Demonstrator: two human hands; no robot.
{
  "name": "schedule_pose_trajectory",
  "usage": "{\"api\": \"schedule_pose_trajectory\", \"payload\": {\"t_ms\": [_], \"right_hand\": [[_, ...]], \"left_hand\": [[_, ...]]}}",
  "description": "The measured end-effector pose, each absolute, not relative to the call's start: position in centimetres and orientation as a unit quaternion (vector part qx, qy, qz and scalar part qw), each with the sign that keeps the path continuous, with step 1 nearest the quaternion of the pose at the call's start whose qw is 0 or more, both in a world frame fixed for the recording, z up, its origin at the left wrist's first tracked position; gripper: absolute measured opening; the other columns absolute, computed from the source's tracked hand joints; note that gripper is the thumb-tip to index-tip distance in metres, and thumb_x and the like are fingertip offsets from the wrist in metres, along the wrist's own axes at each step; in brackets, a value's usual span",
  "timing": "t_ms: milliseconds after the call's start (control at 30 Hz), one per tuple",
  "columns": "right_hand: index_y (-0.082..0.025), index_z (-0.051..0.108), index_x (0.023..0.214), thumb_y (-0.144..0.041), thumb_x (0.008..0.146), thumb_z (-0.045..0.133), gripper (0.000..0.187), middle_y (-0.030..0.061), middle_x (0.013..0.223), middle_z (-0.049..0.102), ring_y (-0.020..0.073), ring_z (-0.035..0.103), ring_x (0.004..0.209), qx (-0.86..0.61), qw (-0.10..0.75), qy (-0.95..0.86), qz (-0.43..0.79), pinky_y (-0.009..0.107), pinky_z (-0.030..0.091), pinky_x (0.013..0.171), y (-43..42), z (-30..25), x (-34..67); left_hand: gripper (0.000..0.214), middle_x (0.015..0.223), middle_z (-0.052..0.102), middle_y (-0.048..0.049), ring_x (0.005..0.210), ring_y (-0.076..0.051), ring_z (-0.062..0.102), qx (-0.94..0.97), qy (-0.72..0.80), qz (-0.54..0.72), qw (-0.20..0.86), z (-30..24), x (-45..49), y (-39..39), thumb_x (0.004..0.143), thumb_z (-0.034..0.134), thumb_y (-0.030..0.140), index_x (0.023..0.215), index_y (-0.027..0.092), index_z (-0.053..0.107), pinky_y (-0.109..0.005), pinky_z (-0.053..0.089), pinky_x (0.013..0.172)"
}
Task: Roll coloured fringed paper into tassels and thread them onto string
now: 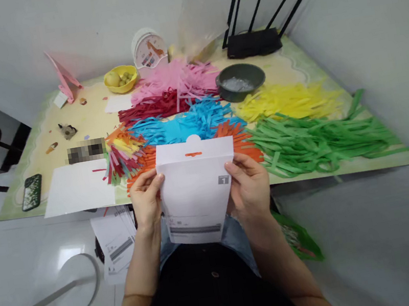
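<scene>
A white cardboard packaging box [191, 191] with a hang tab at its top, an orange slot and a grey "1" label is held up in front of my body. My left hand [146, 197] pinches its upper left edge between thumb and fingers. At the upper right edge, my right hand [248, 181] grips it the same way. Behind the box lie orange paper strips [141, 171], partly hidden by it. A bundle of mixed-colour strips [125, 155] is left of them, and blue strips [180, 125] lie farther back.
Pink strips [178, 82], red strips [151, 108], yellow strips [289, 100] and green strips [314, 138] cover much of the table. A dark bowl [225, 93], a router [253, 44], a yellow fruit dish [122, 87] and a phone [32, 192] stand around them. White printed sheets [115, 239] are below the edge.
</scene>
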State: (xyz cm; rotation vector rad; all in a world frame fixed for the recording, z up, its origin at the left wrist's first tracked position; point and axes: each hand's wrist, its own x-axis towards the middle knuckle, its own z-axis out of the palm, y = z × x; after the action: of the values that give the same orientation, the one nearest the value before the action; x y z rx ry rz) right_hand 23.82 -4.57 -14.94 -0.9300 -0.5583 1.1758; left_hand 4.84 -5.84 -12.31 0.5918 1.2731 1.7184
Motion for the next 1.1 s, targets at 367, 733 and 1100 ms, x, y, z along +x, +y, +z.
{"api": "schedule_pose_trajectory", "payload": {"t_ms": [367,733,1100], "right_hand": [[-0.021,0.076,0.078,-0.031,0.061,0.090,0.024,-0.0020,0.075,0.073,0.0098,0.066,0.068,-0.392,0.691,-0.279,0.539,0.020,0.053,0.068,-4.4,-15.0,24.5],[-0.022,0.074,0.091,-0.032,0.079,0.077,0.016,-0.0009,0.076,0.067,0.0120,0.061,0.069,-0.429,0.607,-0.435,0.508,0.021,0.050,0.064,-4.9,-15.3,26.5],[-0.023,0.078,0.084,-0.014,0.089,0.053,0.027,0.0037,0.094,0.072,0.0164,0.067,0.089,-0.323,0.471,-0.704,0.422,0.029,0.051,0.081,-3.1,-13.0,29.4]], "left_hand": [[0.040,0.060,0.062,0.0050,0.053,-0.005,0.057,0.260,0.495,0.669,0.490,-11.6,4.1,-5.9,0.042,0.097,0.028,0.059,0.015,0.063,-0.015,0.045,0.050],[0.032,0.074,0.073,0.0003,0.055,-0.009,0.061,0.378,0.464,0.580,0.552,-10.8,2.6,-5.7,0.058,0.092,0.027,0.081,0.017,0.071,-0.018,0.048,0.052],[0.018,0.102,0.079,-0.0097,0.096,-0.024,0.073,0.641,0.435,0.418,0.474,-9.8,-0.3,-4.5,0.079,0.065,0.017,0.079,0.021,0.083,-0.034,0.055,0.085]]}}
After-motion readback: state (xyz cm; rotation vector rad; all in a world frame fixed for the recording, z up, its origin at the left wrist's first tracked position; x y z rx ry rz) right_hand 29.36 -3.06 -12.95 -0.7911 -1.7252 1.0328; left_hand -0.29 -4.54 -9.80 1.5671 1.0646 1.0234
